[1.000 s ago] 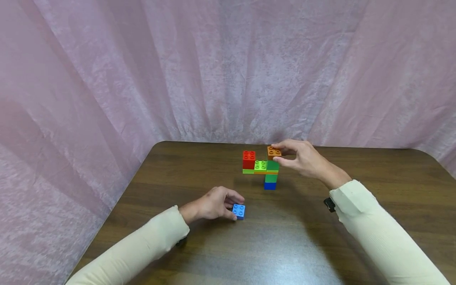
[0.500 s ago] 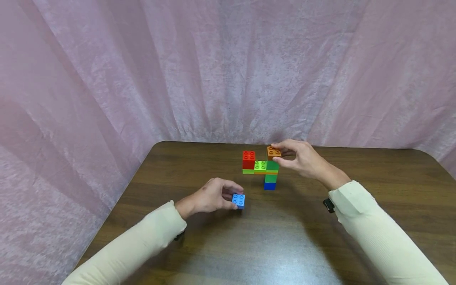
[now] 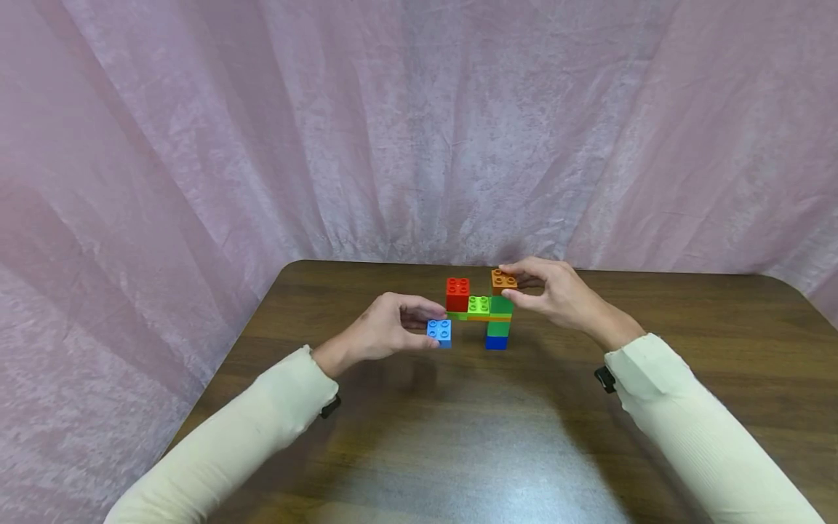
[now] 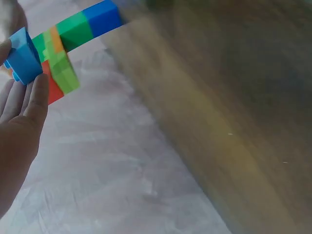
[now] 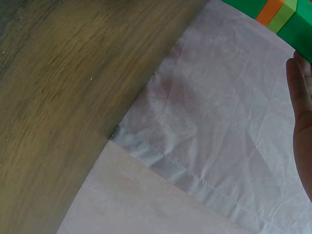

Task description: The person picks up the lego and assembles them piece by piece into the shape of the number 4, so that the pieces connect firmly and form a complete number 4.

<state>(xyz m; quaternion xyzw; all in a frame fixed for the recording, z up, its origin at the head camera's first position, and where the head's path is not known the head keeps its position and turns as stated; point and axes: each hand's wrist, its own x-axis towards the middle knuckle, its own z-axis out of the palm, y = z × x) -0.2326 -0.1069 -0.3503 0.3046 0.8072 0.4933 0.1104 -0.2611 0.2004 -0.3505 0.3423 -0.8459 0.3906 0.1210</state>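
In the head view my left hand [image 3: 388, 327] pinches a light blue building brick [image 3: 439, 332] between thumb and fingers, raised over the table just in front of the built structure's left arm. My right hand [image 3: 556, 291] grips the orange brick [image 3: 503, 282] at the top of the column. Below that brick come a green brick [image 3: 501, 304], thin lime and orange layers, another green brick [image 3: 498, 329] and a dark blue brick [image 3: 496, 342] at the base. A lime plate [image 3: 479, 305] reaches left and bears a red brick [image 3: 457, 295]. The left wrist view shows the light blue brick [image 4: 25, 57] overlapping the structure.
The brown wooden table [image 3: 556, 466] stretches around the structure, its far edge just behind it. A pink curtain [image 3: 419, 131] hangs along the back and left side. Dark wrist cameras [image 3: 605, 379] sit under the cuffs.
My left hand has carried the light blue brick away from me and up, from the front of the table to the structure's left arm. My right hand stays in place on the orange brick.
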